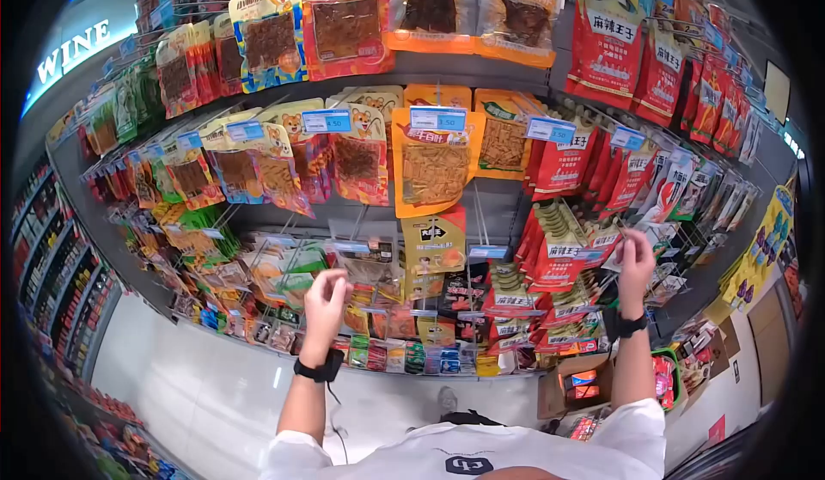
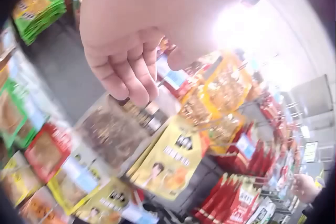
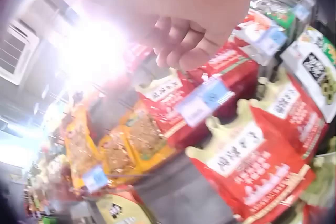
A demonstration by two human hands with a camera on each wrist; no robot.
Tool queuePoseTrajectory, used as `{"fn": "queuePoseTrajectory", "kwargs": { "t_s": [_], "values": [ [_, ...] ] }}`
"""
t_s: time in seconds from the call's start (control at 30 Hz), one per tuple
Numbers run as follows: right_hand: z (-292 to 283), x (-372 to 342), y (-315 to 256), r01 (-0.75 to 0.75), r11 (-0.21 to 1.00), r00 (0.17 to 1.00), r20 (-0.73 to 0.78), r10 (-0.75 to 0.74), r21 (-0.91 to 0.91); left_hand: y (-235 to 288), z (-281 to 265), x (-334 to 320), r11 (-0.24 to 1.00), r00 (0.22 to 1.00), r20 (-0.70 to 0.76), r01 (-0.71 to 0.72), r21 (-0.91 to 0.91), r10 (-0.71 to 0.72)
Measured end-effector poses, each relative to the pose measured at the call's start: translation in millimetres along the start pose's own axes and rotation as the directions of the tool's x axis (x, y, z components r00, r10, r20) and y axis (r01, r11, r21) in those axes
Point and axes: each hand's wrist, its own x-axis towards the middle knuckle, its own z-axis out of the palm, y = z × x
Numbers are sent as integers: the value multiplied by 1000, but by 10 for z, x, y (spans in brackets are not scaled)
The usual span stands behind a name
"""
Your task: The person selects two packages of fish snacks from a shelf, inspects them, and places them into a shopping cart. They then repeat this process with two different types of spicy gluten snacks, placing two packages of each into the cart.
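My left hand (image 1: 323, 310) is raised before the lower rows of hanging snack bags, its fingers loosely bent and holding nothing. In the left wrist view its fingertips overlap the top of a clear pouch of dark snack (image 2: 113, 132), beside a yellow pouch (image 2: 173, 161). Farther right, my right hand (image 1: 635, 267) hangs in front of red snack bags (image 1: 559, 261) with pale green tops. The right wrist view shows its fingers (image 3: 181, 53) loosely curled with nothing in them, overlapping a red bag behind a price tag (image 3: 206, 100).
Orange bags of snack (image 1: 436, 162) hang on hooks at mid-height, with blue-white price tags (image 1: 438, 119) jutting forward. An open cardboard box (image 1: 559, 394) stands on the floor at right. Another shelf (image 1: 64, 274) lines the left side. Pale floor (image 1: 206, 377) lies below.
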Motion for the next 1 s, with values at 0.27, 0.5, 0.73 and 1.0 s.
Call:
{"fn": "queuePoseTrajectory", "kwargs": {
  "t_s": [0.27, 0.5, 0.73, 1.0],
  "values": [
    [871, 1102, -1525, 49, 973, 976, 194, -94, 226, 1861, -74, 1389, 905, 894, 329, -378, 194, 303],
    [1888, 2265, -2054, -82, 935, 848, 516, -117, 346, 2495, 696, 2743, 927, 910, 284, -350, 137, 301],
    [2947, 2799, -1858, 61, 998, 889, 452, -67, 29, 2489, 1258, 3598, 906, 964, 96, -265, 329, 247],
    [3310, 2935, -1792, -62, 985, 889, 439, 127, -161, 2541, 1359, 3661, 961, 982, 172, -116, 251, 73]
  ]
}}
